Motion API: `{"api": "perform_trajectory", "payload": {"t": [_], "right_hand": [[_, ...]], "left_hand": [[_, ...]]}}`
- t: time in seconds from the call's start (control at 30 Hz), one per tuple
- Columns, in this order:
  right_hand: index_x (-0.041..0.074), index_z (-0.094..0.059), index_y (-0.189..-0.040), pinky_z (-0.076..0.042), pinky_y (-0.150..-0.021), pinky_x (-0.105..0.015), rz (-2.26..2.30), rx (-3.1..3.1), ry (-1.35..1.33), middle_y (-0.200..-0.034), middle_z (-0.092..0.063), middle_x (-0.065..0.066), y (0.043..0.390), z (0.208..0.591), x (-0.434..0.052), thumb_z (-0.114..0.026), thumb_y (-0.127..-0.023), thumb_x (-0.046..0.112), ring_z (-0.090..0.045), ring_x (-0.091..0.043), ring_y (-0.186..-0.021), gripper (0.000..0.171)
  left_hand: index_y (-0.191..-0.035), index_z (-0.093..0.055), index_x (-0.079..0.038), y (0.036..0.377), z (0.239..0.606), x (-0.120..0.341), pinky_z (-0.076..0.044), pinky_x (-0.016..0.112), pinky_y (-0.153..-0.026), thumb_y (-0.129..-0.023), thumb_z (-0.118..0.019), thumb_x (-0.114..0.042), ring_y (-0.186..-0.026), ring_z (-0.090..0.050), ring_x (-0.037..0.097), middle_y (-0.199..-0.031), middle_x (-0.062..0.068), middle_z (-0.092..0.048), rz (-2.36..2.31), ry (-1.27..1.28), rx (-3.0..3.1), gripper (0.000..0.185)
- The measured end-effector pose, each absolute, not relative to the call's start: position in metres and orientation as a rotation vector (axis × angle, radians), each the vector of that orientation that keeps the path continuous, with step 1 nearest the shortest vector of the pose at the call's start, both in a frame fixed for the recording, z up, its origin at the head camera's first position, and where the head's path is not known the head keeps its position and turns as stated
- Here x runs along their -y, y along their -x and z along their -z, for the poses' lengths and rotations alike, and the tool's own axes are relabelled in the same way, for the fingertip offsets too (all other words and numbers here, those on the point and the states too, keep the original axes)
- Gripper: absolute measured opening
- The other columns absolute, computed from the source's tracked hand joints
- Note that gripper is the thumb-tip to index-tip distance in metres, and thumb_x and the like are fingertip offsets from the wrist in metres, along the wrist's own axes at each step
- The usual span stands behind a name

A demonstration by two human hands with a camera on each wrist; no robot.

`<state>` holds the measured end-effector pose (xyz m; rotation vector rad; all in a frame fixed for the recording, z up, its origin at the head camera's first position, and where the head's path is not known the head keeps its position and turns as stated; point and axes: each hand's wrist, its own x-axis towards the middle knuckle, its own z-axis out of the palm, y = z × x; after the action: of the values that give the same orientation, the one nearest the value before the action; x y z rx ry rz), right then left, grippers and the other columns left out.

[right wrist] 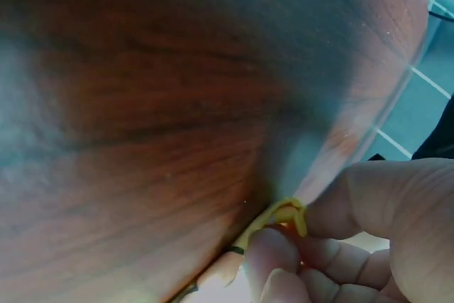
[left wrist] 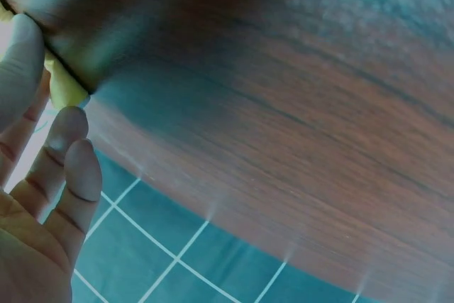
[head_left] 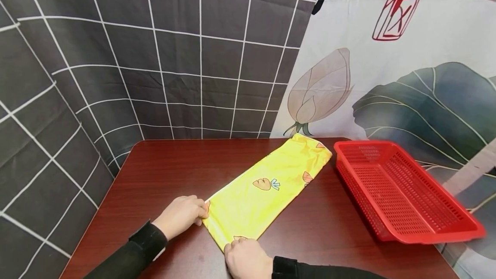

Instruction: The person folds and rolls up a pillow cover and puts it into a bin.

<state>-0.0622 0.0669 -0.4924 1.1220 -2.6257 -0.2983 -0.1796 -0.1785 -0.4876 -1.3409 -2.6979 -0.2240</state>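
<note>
A yellow cloth (head_left: 267, 201) printed with carrots lies folded into a long strip, slanting from the near middle of the table to its back edge. At the left corner of its near end, my left hand (head_left: 182, 216) pinches the edge; in the left wrist view a bit of yellow cloth (left wrist: 67, 89) shows between thumb and fingers. My right hand (head_left: 249, 260) grips the other near corner. The right wrist view has the folded yellow edge (right wrist: 268, 219) pinched between thumb and fingertips. Whatever lies under the cloth's layers is hidden.
A red plastic basket (head_left: 403, 197) with perforated sides stands to the right, reaching over the table's right edge. The dark red wooden table (head_left: 166, 167) backs onto a grey checked curtain (head_left: 174, 55) and a white hanging with lotus pictures (head_left: 360, 51).
</note>
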Motion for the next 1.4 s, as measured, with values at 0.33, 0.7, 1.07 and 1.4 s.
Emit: {"api": "perform_trajectory", "payload": {"t": [0.33,0.7,1.07,1.4], "right_hand": [[0.021,-0.056,-0.077,-0.032,-0.052,-0.014,-0.365,2.961,-1.143,-0.063,-0.044,0.015,0.072,0.483,-0.081,-0.073,-0.091,0.020,-0.039,0.002,-0.055,0.022],[0.024,-0.058,-0.076,-0.035,-0.052,-0.009,-0.749,3.063,-1.029,-0.064,-0.047,0.020,0.076,0.484,-0.085,-0.071,-0.092,0.020,-0.042,0.007,-0.054,0.021],[0.021,-0.060,-0.071,-0.041,-0.051,-0.022,-0.119,2.861,-1.112,-0.062,-0.054,0.011,0.072,0.488,-0.072,-0.076,-0.094,0.029,-0.050,-0.001,-0.056,0.029],[0.023,-0.058,-0.068,-0.039,-0.051,-0.022,-0.139,2.996,-1.090,-0.060,-0.051,0.012,0.073,0.483,-0.072,-0.076,-0.097,0.030,-0.048,0.001,-0.056,0.035]], "left_hand": [[-0.096,-0.083,-0.030,0.177,0.491,0.178,-0.044,0.019,-0.067,-0.080,-0.092,-0.030,-0.079,-0.054,0.008,-0.094,-0.015,-0.071,0.170,1.329,2.659,0.019],[-0.090,-0.076,-0.025,0.172,0.498,0.171,-0.047,0.027,-0.064,-0.089,-0.084,-0.032,-0.077,-0.054,0.014,-0.090,-0.009,-0.065,0.046,1.299,2.482,0.010],[-0.094,-0.080,-0.027,0.173,0.500,0.175,-0.045,0.021,-0.065,-0.091,-0.083,-0.026,-0.078,-0.051,0.011,-0.092,-0.012,-0.068,0.102,1.307,2.465,0.005],[-0.098,-0.085,-0.028,0.175,0.501,0.181,-0.047,0.017,-0.067,-0.091,-0.083,-0.020,-0.077,-0.056,0.006,-0.094,-0.016,-0.076,0.248,1.290,2.504,0.010]]}}
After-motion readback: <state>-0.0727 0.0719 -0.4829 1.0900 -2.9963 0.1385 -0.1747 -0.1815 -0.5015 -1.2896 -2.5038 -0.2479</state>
